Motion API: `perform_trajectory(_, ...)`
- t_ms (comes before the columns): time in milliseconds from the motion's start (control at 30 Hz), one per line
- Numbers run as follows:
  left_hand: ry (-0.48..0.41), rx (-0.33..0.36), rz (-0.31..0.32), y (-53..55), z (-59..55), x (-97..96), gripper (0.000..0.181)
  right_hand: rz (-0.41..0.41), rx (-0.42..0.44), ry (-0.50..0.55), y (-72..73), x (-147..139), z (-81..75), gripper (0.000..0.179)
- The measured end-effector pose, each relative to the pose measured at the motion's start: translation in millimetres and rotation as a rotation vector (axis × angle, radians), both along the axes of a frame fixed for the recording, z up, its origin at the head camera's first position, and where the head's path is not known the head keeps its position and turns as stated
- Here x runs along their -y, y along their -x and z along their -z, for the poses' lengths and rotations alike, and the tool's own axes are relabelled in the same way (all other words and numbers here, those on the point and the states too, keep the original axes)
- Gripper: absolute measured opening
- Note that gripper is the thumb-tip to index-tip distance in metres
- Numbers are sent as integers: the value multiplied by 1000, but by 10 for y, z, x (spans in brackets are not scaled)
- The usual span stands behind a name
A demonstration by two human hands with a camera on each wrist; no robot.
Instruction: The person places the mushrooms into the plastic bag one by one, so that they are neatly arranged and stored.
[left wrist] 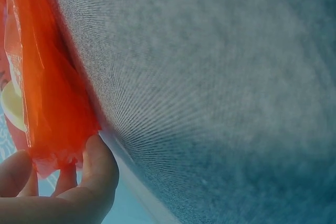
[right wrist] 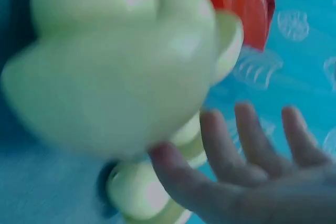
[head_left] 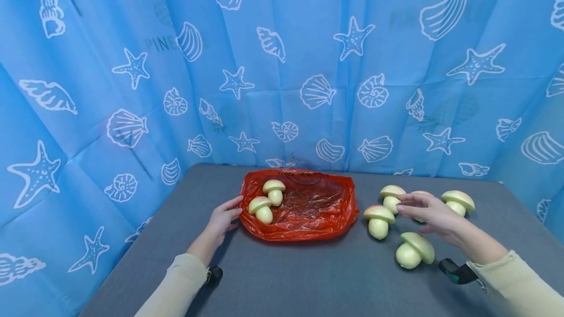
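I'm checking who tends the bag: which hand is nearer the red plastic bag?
Left. The left hand holds the red plastic bag at its left edge; the right hand hovers over mushrooms right of it.

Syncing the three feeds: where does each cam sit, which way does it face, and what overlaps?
Head: on the person's head, looking forward and down at the grey table, red bag and toy mushrooms; both forearms, left hand and right hand show.
Left wrist: low at the table, looking along it at the bag's edge; fingers pinch it.
Right wrist: under the right hand, facing a blurred near mushroom; fingers spread.
Shared: the red bag appears in all three views; mushrooms too.
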State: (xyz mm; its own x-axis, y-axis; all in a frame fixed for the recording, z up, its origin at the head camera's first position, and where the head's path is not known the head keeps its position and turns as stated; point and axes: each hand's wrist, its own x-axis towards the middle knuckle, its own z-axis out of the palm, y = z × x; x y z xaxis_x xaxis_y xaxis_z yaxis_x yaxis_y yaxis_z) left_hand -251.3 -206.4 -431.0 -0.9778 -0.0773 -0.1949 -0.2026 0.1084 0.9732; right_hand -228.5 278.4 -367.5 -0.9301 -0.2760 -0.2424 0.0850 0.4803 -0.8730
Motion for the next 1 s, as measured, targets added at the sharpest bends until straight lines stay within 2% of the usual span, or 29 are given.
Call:
perform_trajectory(233, 10, 3, -14, 22, 1, -4, 44, -166, 176, 65, 118, -323, 156, 70)
perform_trajectory(333, 12, 1, -15, 25, 5, -3, 44, -269, 228, 86, 153, -437, 240, 67)
perform_trajectory(467, 15, 2, -8, 22, 3, -1, 44, -356, 270, 105, 184, -536, 321, 64)
perform_trajectory(600, 12, 4, -7, 20, 0, -7, 44, -384, 291, 77, 181, -564, 368, 69)
perform_trajectory(767, 8, 5, -5, 24, 4, -4, 44, -425, 269, 47, 161, -553, 388, 71)
perform_trajectory(1000, 10, -1, 3, 17, 2, 2, 44, -472, 283, 128, 170, -618, 405, 71)
